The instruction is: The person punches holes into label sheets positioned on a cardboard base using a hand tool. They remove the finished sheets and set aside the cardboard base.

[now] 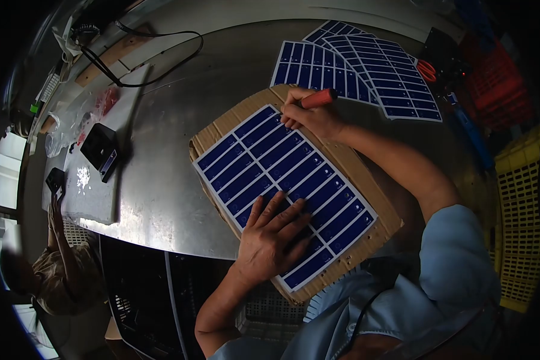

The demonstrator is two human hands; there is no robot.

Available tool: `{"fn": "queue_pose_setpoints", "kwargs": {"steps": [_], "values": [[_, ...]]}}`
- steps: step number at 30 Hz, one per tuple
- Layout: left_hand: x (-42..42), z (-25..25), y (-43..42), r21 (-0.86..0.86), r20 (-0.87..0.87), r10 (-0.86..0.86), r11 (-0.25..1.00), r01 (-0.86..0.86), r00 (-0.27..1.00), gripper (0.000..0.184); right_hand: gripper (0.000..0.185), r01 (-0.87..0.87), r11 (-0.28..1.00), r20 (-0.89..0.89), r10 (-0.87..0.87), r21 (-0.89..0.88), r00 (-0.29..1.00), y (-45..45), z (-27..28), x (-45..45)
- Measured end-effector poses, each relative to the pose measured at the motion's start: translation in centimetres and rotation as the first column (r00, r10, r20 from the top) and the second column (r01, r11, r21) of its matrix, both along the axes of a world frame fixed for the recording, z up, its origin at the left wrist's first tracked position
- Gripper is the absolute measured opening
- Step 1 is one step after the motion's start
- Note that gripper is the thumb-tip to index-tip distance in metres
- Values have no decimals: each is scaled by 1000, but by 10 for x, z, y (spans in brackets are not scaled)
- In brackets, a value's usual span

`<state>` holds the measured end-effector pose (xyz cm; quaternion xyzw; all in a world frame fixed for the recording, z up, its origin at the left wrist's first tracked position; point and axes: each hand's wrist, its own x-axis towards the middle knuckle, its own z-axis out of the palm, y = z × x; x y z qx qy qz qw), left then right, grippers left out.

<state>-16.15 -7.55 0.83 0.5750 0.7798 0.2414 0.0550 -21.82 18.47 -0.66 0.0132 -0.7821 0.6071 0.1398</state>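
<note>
A sheet of dark blue labels [264, 157] with white borders lies on a piece of brown cardboard [381, 225] at the table's near edge. My left hand [271, 237] is spread flat over the lower part of the sheet, fingers apart, pressing on it. Near the sheet's top corner, my right hand [309, 114] is closed around a red-handled tool [320, 98]. The thick handle sticks out above the fist. Its working end is hidden by my fingers, so I cannot tell its kind.
More blue label sheets [396, 75] overlap at the back, beside red-handled scissors [426, 70]. Red crates [492, 84] and a yellow crate [522, 216] stand at right. Leftward, a co-worker [63, 270] holds a dark part near a pale board [99, 198]; a black cable [162, 78] lies behind.
</note>
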Motion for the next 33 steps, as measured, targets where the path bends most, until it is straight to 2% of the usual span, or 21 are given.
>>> {"fn": "queue_pose_setpoints", "kwargs": {"steps": [1, 3, 8, 12, 15, 17, 18, 21, 23, 24, 26, 28, 30, 32, 33], "values": [[-1, 0, 1, 3, 3, -8, 1000, 8, 1000, 37, 18, 42, 991, 2, -42, -129, 999, 0, 1, 0], [-1, 0, 1, 1, 4, -9, 1000, 9, 1000, 37, 16, 63, 985, 1, -63, -160, 998, 0, -1, -7], [-2, 0, 1, -8, 2, -9, 1000, 9, 1000, 37, 17, 0, 1000, -9, 0, 24, 1000, 4, -5, -18], [-2, -1, 1, -14, 18, 1, 1000, 0, 1000, 39, 18, -1, 1000, 47, 0, 17, 999, 5, 2, -20], [-3, 0, 1, -7, 21, -3, 1000, 3, 1000, 38, 19, -84, 991, 75, 76, 101, 994, 10, 6, -26], [-3, -1, 2, -3, 24, -3, 1000, 3, 1000, 38, 19, -100, 921, -12, 113, 376, 994, 10, 11, -29], [-3, -1, 2, -7, 21, -4, 1000, 4, 1000, 38, 19, -102, 921, -10, 114, 376, 993, 8, 11, -31], [-2, -1, 2, -15, 10, 4, 1000, -3, 1000, 38, 18, -74, 889, 15, 76, 452, 997, 3, 10, -35], [-1, -1, 4, -22, 2, 18, 1000, -18, 1000, 37, 16, 42, 806, -123, 39, 591, 992, 3, 3, -37], [-1, 0, 4, -35, 1, 27, 999, -27, 1000, 37, 16, 42, 807, -123, 39, 589, 992, 2, 5, -31], [0, 1, 4, -39, -10, 34, 999, -34, 999, 37, 17, -41, 882, -144, 121, 469, 982, 3, 9, -19], [0, -1, 3, -34, -10, 42, 999, -43, 999, 36, 19, -9, 935, -188, 81, 355, 979, 2, 13, -4], [0, -2, 5, -46, -21, 56, 997, -57, 998, 36, 20, -83, 976, -160, 116, 200, 980, 4, 14, 17], [2, 0, 6, -40, -9, 76, 996, -76, 997, 34, 21, -201, 974, 32, 206, -101, 978, -9, 38, 64], [2, 1, 8, -32, -14, 85, 996, -85, 996, 33, 23, -248, 960, 96, 261, -134, 961, -9, 43, 85]]}}
